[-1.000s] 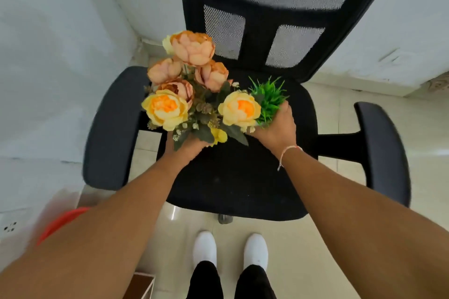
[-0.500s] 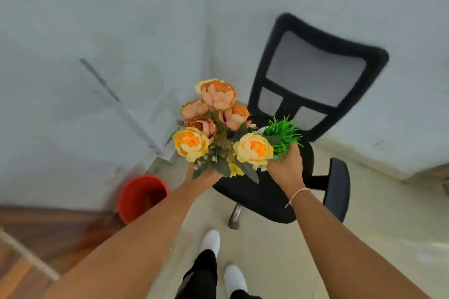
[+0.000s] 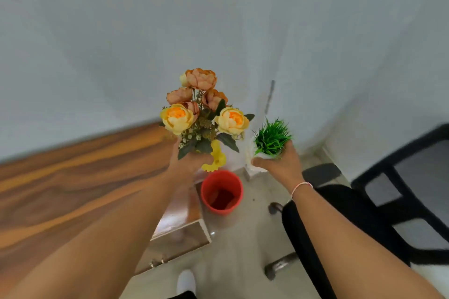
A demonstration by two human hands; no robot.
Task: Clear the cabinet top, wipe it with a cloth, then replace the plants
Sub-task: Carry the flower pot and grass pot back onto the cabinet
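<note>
My left hand (image 3: 187, 165) grips the base of a bunch of orange and yellow artificial flowers (image 3: 201, 114), held upright over the right end of the wooden cabinet top (image 3: 73, 177). My right hand (image 3: 279, 165) holds a small white pot with green grass (image 3: 272, 138), raised beside the cabinet, above the floor. The flowers' container is hidden by leaves and my fingers. No cloth is in view.
A red bucket (image 3: 222, 193) stands on the tiled floor just right of the cabinet's end. A black office chair (image 3: 364, 213) is at the right, close to my right arm. White walls meet in a corner behind the plants.
My view has swung left from the chair to the cabinet. Both hands carried the plants away from the chair seat and moved apart, and the flowers are now over the cabinet's right end.
</note>
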